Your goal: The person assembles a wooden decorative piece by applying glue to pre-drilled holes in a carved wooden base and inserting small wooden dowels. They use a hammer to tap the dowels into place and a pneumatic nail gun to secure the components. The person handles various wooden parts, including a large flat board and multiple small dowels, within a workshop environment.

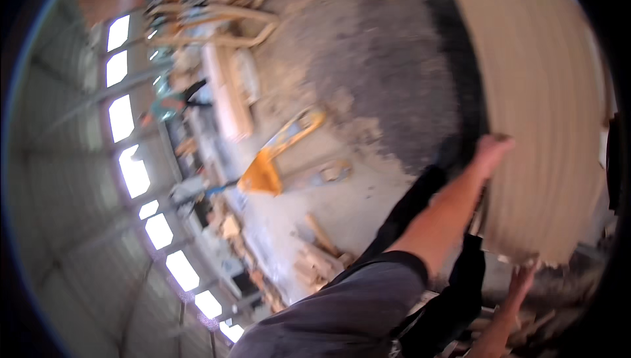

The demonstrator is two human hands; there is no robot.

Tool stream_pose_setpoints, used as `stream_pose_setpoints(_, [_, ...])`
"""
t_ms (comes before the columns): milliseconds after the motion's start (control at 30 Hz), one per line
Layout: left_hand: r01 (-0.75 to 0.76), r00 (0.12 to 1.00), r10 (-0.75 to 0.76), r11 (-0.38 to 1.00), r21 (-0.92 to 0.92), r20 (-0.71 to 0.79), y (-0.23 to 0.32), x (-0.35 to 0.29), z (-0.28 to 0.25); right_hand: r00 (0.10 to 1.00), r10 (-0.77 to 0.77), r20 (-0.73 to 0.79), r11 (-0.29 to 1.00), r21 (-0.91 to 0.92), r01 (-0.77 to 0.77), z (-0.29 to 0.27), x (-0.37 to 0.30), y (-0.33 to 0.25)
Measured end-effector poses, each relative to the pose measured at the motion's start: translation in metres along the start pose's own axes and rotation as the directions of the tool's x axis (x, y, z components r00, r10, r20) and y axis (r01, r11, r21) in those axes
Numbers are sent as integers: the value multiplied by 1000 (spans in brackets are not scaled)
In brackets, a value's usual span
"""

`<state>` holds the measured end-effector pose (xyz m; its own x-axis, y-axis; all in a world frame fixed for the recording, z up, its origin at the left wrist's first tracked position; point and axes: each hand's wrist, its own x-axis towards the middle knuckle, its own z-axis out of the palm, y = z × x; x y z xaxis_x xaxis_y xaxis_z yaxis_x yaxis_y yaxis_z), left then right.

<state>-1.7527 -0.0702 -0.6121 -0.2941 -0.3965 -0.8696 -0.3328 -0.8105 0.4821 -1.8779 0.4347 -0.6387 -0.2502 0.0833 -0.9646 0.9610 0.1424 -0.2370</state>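
The left hand's [491, 152] fingers grip the left edge of a wood-grained panel [545, 108], right of the floor's [374, 208] yellow pallet jack [261, 175]; the right hand [523, 277] meets its bottom edge, finger closure unclear.

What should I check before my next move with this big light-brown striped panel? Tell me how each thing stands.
1. Bare left hand on the long left edge of the wide light-brown striped panel: ok, contact shows.
2. Bare right hand at the panel's near end: ok, fingers at the edge.
3. Firm grip, both hands: cannot tell, too blurred.
4. Panel's far end supported: cannot tell, it runs out of view.
5. Yellow metal pallet truck apart from the panel: ok, off to the left.
6. Grey concrete floor free of loose pieces: not ok, pale-brown wooden pieces lie near the pallet truck.
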Motion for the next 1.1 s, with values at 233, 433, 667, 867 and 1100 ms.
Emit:
stream_pose_setpoints(233, [233,948,-121,895,-380,295,8,-6,-30,1000,-13,-29,998,61,15,64,-38,13])
stream_pose_setpoints(433, [232,928,-74,882,-410,366,36,4,-46,983,-139,-120,989,24,143,94,-100,-10])
stream_pose_setpoints(667, [310,850,-2,811,-496,527,76,-20,-32,899,-285,-332,949,33,313,113,-171,-35])
stream_pose_setpoints(867, [295,874,84,692,-659,479,129,-4,-26,743,-371,-557,913,-71,402,131,-225,-63])
stream_pose_setpoints(1100, [345,879,5,684,-642,478,129,-42,-9,613,-515,-599,856,-398,330,150,-296,-118])
